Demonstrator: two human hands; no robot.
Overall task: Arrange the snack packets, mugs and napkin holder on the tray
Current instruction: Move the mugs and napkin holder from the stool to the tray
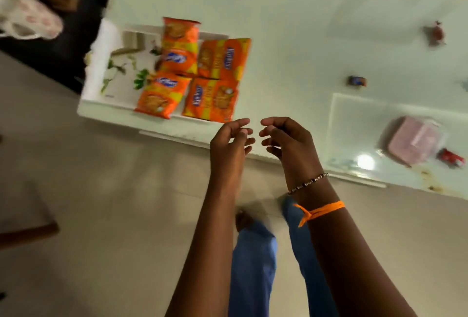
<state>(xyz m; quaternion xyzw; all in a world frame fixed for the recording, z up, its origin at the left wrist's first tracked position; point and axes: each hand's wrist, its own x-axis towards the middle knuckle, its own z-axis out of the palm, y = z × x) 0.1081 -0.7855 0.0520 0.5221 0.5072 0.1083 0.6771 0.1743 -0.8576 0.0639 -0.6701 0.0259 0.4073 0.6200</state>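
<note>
A white tray [111, 81] with a leaf print sits at the left end of the pale table [291, 38]. Several orange snack packets [217, 58] lie flat on its right half, side by side in two rows. My left hand [231, 139] and my right hand [286, 137] hover just off the table's near edge, to the right of the packets. Both hands hold nothing, and their fingers are curled and apart. No mug or napkin holder is in sight.
A pink box in a clear holder [415, 139] lies at the right, with a red wrapper [452, 158] beside it. Two small wrapped sweets [357, 81] [435, 34] lie farther back. A dark chair with a white bag [27, 18] stands at the left.
</note>
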